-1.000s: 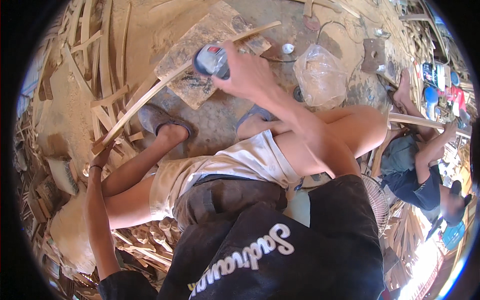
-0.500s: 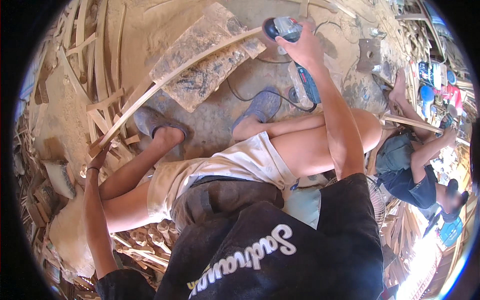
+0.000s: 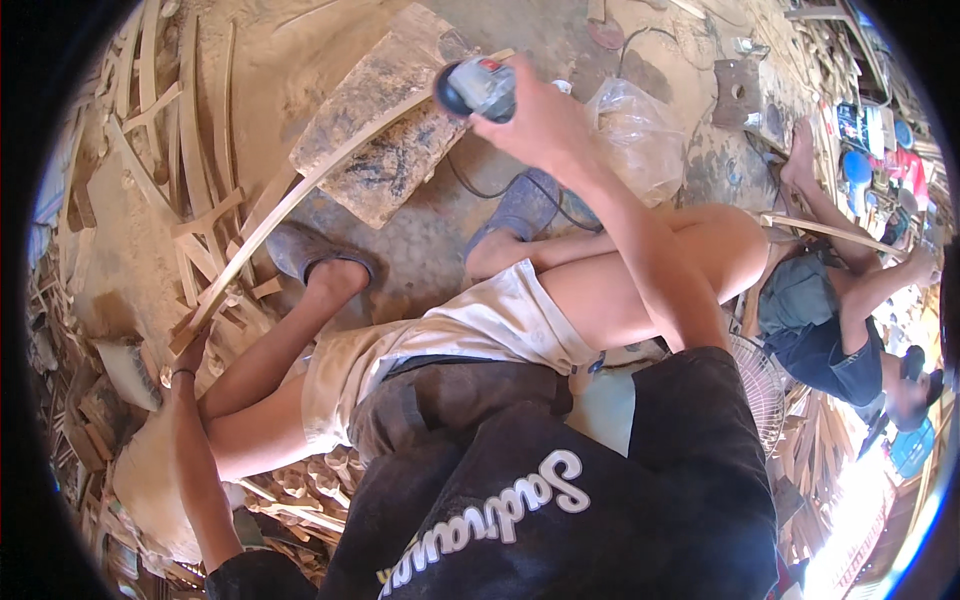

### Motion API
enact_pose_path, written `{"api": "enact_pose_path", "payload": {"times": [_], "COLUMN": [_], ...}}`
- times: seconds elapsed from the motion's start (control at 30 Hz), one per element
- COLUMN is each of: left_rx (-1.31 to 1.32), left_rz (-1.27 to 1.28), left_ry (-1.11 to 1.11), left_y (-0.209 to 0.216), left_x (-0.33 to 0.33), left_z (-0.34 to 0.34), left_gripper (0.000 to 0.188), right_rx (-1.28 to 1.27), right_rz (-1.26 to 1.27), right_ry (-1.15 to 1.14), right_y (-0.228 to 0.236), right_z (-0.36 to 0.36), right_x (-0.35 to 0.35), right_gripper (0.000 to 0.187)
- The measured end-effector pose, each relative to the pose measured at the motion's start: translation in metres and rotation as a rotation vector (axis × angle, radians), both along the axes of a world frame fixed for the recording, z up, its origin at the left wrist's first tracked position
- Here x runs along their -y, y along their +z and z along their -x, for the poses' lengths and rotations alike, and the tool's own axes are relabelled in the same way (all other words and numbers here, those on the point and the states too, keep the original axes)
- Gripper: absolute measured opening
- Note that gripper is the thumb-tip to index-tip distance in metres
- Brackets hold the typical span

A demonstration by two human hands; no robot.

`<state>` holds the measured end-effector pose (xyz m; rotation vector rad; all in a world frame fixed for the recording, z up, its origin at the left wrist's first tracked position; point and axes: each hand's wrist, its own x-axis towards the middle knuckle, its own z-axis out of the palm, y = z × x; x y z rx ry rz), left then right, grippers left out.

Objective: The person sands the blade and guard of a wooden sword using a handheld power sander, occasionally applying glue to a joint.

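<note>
My right hand (image 3: 530, 118) grips a grey-headed angle grinder (image 3: 484, 88) with a dark round disc. The disc rests on or just above the far part of a long curved wooden strip (image 3: 375, 129); actual contact cannot be made out. My left hand (image 3: 193, 348) is closed around the strip's near end at the lower left, fingers partly hidden. Between the two hands, the strip lies slanting across a rough, stained wooden block (image 3: 385, 185) on the floor. Behind my right hand and arm, most of the grinder's body is hidden.
Curved wooden pieces (image 3: 190, 110) lie piled at the left. A dark cable (image 3: 465, 180) runs past my shoe (image 3: 525, 205). A clear plastic bag (image 3: 640, 140) sits right of the grinder. Another person (image 3: 820, 320) sits at the right with a wooden strip, near a fan (image 3: 758, 390).
My right hand has brought the grinder leftward and slightly nearer along the strip, from its far tip. The plastic bag is now more exposed. My left hand has barely moved.
</note>
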<state>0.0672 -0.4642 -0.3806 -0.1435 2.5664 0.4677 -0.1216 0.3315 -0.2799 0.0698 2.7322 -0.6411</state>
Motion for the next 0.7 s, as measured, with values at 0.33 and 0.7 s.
{"api": "enact_pose_path", "payload": {"times": [0.33, 0.7], "left_rx": [-0.023, -0.031], "left_rz": [-0.180, 0.212], "left_ry": [0.133, -0.156], "left_y": [-0.015, 0.005], "left_x": [0.019, 0.026], "left_z": [0.009, 0.001], "left_gripper": [0.045, 0.044], "right_rx": [-0.116, -0.046], "right_rz": [-0.131, -0.078], "right_ry": [-0.175, -0.143], "right_y": [-0.026, -0.028], "right_z": [0.030, 0.027], "right_x": [-0.076, -0.054], "right_gripper": [0.093, 0.095]}}
